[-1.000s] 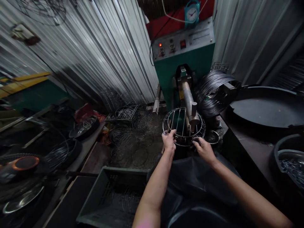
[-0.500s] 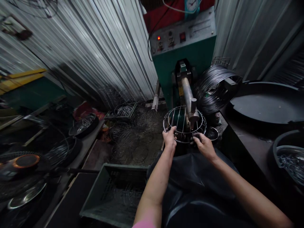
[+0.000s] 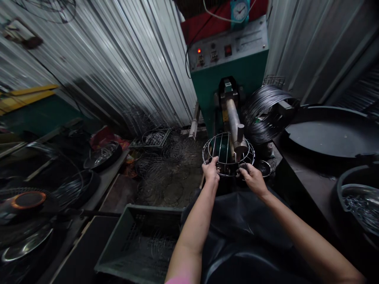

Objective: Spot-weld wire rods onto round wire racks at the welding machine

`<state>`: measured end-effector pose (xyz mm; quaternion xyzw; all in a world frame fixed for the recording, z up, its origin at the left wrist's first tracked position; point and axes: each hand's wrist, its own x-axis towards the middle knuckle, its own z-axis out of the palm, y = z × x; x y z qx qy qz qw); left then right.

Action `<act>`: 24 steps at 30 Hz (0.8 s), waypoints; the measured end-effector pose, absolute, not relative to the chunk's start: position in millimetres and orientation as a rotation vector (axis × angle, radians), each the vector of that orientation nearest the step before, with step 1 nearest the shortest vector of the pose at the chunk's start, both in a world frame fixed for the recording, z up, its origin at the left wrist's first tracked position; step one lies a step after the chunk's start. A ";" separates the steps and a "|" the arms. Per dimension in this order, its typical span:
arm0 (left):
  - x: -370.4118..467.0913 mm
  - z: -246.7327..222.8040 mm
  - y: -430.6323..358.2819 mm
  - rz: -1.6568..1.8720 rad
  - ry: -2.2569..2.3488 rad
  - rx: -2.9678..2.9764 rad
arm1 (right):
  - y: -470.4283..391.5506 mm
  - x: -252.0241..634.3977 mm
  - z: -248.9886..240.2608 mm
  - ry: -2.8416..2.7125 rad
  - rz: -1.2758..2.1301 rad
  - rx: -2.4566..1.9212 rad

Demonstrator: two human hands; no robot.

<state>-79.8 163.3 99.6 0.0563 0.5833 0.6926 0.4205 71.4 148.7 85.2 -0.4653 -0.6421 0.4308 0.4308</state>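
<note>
A round wire rack (image 3: 220, 146) with two rings and several cross wires sits at the arm of a spot welding machine (image 3: 235, 118). Its near left rim is gripped by my left hand (image 3: 211, 170), thumb on top. My right hand (image 3: 251, 176) is closed in a pinch at the near right of the rack, just below the electrode tip (image 3: 238, 156). What lies between those right fingertips is too small and dark to make out. The electrode comes down inside the rack, close to its near rim.
Right of the machine hangs a coil of wire (image 3: 263, 114). A large black pan (image 3: 328, 136) and a bowl of small metal pieces (image 3: 363, 205) are on the right bench. A green crate (image 3: 118, 244) stands at lower left, with wire rings (image 3: 173, 193) behind it.
The rack has shifted slightly left, and its cross wires lie at a different angle. My right hand has moved a little left along with it. The camera view has tilted slightly.
</note>
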 end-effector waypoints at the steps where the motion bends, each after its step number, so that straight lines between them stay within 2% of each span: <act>1: -79.7 99.2 164.2 1.739 1.464 0.142 | 149.5 71.4 85.6 -1.602 1.078 -1.161; 14: -78.6 97.2 165.2 1.705 1.467 0.039 | 133.9 98.9 73.6 -1.288 1.185 -1.180; 18: -77.8 95.7 167.5 1.723 1.475 0.034 | 120.1 143.5 43.2 -1.287 1.163 -1.319; 24: -78.8 91.1 162.6 1.641 1.514 0.018 | 94.5 196.4 -17.8 -1.794 0.931 -1.583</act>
